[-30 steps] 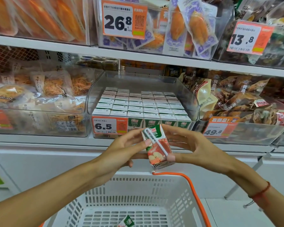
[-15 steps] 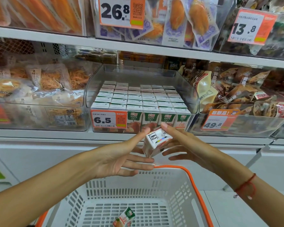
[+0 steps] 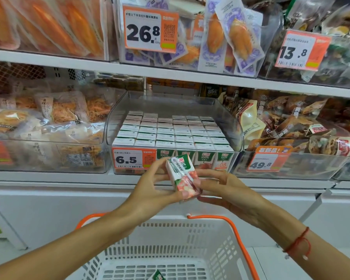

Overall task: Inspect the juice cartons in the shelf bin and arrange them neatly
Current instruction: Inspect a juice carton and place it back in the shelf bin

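A small juice carton (image 3: 183, 175), green on top with red fruit print and a white straw taped across it, sits tilted between both hands in front of the shelf edge. My left hand (image 3: 152, 188) grips its left side and bottom with thumb and fingers. My right hand (image 3: 223, 188) pinches its right side. Behind them a clear plastic shelf bin (image 3: 233, 126) holds several rows of the same cartons (image 3: 170, 134) packed upright, white tops showing. An orange 6.5 price tag (image 3: 132, 158) hangs on the bin's front.
A white shopping basket (image 3: 216, 245) with orange handles sits below my arms; another carton (image 3: 158, 276) lies in it. Neighbouring clear bins hold bagged snacks at left (image 3: 49, 126) and right (image 3: 291, 130). The upper shelf (image 3: 170, 72) carries packaged food.
The carton was turned from showing its barcode end back to its straw side, and raised slightly toward the bin. Both hands closed round it again.
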`<state>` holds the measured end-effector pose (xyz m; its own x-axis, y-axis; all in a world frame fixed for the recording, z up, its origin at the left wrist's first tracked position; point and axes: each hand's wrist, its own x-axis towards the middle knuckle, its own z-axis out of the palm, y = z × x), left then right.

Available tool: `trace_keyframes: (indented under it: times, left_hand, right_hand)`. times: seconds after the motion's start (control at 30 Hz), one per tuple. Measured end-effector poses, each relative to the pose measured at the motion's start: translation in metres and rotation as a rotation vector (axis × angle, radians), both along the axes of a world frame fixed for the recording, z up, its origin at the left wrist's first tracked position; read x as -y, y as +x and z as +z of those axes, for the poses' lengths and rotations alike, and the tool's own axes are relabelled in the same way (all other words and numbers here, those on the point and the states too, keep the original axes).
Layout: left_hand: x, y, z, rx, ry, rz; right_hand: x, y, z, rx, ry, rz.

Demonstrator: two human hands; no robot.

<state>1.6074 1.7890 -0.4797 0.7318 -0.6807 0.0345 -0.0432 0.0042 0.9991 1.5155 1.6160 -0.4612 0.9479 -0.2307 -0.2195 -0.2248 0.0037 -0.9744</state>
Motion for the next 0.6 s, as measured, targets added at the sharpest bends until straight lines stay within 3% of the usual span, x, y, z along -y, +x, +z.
trace_keyframes:
  times: [0.1,0.2,0.3,0.4,0.5,0.6]
  left_hand:
    - [0.001,-0.001,-0.002,0.049,-0.105,-0.045]
    - [0.000,0.003,0.004,-0.027,-0.073,-0.048]
    - [0.000,0.008,0.013,-0.291,0.042,-0.036]
    - [-0.001,0.013,0.017,-0.498,0.010,-0.061]
    - [-0.003,0.015,0.016,-0.477,-0.037,-0.049]
    - [-0.004,0.020,0.016,-0.461,-0.059,-0.043]
  right_hand:
    - [-0.006,0.001,0.003,0.113,-0.130,-0.028]
    - [-0.009,0.000,0.004,0.229,-0.358,-0.153]
    - [-0.009,-0.002,0.000,0.450,-0.913,-0.289]
    - [-0.008,-0.005,-0.006,0.684,-1.420,-0.236]
    - [-0.009,-0.003,-0.008,0.834,-1.610,-0.218]
    - [-0.007,-0.001,-0.009,0.846,-1.687,-0.187]
